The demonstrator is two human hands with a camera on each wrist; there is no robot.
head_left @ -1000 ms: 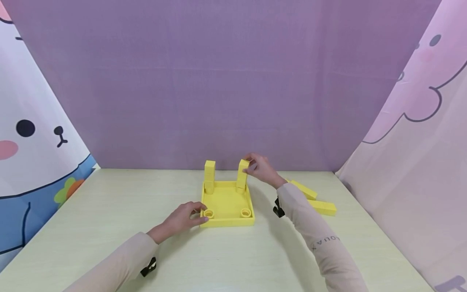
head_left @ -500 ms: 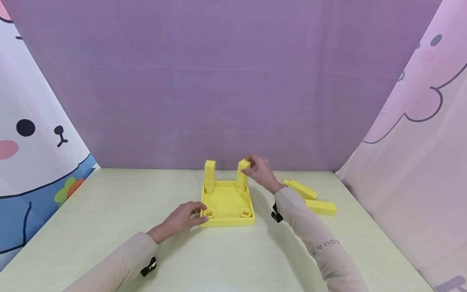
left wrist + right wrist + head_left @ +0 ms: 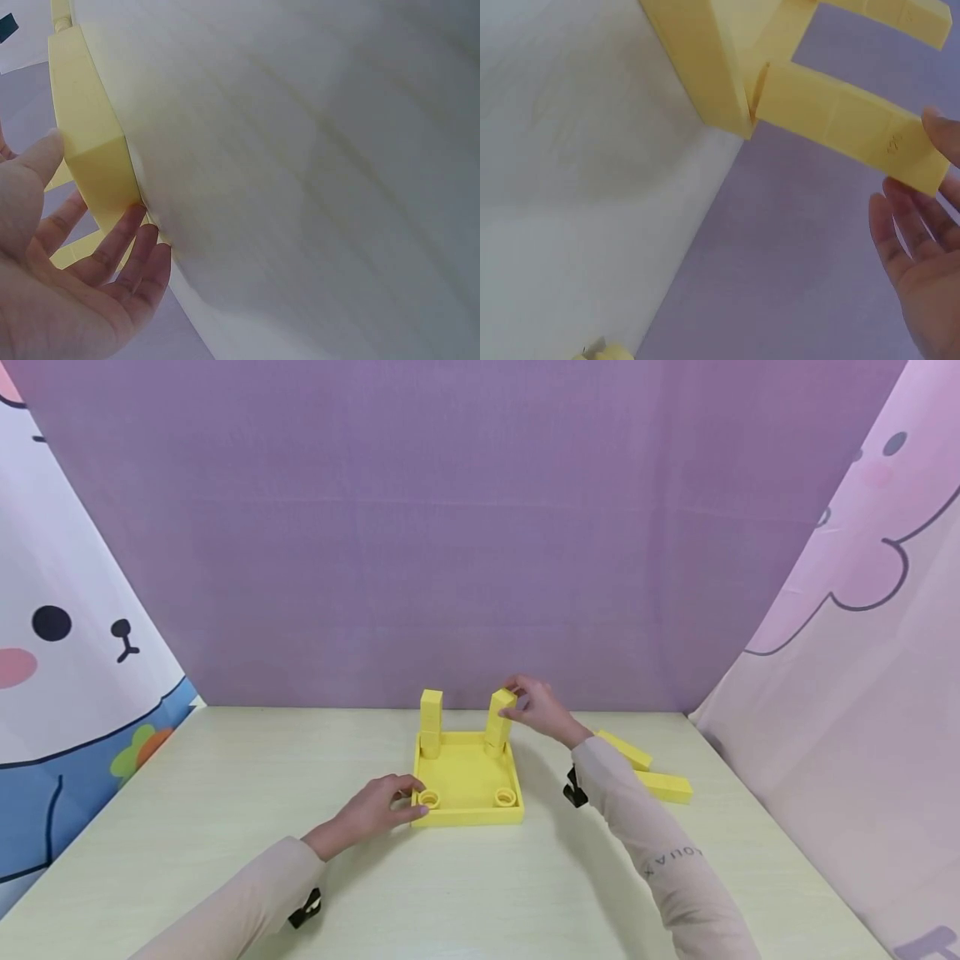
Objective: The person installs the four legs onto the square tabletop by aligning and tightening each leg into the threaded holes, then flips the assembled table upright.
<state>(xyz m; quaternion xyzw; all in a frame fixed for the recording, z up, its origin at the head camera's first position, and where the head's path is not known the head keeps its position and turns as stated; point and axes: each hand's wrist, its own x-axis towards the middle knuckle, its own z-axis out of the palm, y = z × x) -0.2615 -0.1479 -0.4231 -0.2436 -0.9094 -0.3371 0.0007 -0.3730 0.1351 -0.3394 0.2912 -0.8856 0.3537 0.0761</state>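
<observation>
The work is being judged as roughly half done. An upright block [image 3: 431, 718] is being borne at the far corner of the tray [image 3: 468, 817], beyond the left hand [image 3: 372, 808]. At the other far corner, a tilted block [image 3: 498, 720] is being pinched near its top by the thumb and fingers of the right hand [image 3: 542, 708]; whether it is being fully seated cannot be told. What is left seems to be the near corners: no block is being held by the first ring [image 3: 429, 805], just beside the left fingertips, or by the second ring [image 3: 506, 805], nearer than the right hand. The tray is being gripped at its near corner by the left hand. To the right of the right hand, two loose blocks [image 3: 667, 787] are being carried by the tabletop [image 3: 450, 902]. Being counted: one tray, four blocks, two bare rings.
</observation>
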